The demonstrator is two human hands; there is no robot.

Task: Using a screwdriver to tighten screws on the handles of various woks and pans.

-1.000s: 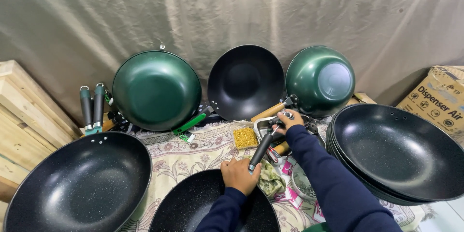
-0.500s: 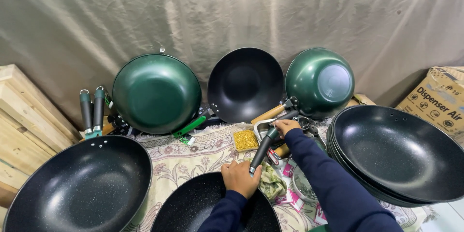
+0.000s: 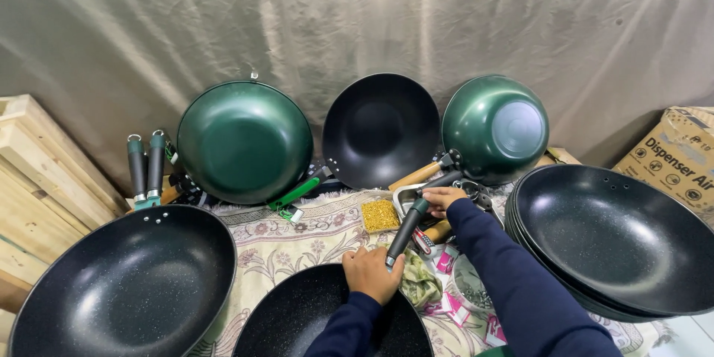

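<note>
- The right hand (image 3: 440,198) reaches forward and grips the top end of a dark handle (image 3: 405,232), fingers clamped round it.
- The handle slants down and left from that hand; its metal-tipped lower end sits just beside the left hand (image 3: 370,274).
- The left hand rests on the far rim of the near wok (image 3: 297,316), fingers curled together over the edge, holding it.
- The near wok is black and speckled, lying open side up at the bottom centre on a patterned cloth (image 3: 297,234).
- Both arms wear dark blue sleeves (image 3: 513,282).
- A green rag (image 3: 421,284) lies just right of the left hand, touching the near wok's rim.
- A small tray of yellow bits (image 3: 380,215) sits on the cloth, left of the handle.
- Pink packets (image 3: 448,305) lie scattered under the right arm.
- A big black wok (image 3: 123,286) lies to the left; a stack of black woks (image 3: 613,234) lies to the right.
- Against the grey curtain (image 3: 357,22) lean three woks: a green one (image 3: 244,141) showing its underside, a black one (image 3: 381,130) facing out, a green one (image 3: 494,128) bottom out.
- Two loose handles (image 3: 145,167) stand by the wooden planks (image 3: 44,171) on the left.
- A cardboard box (image 3: 677,156) stands at the far right.
</note>
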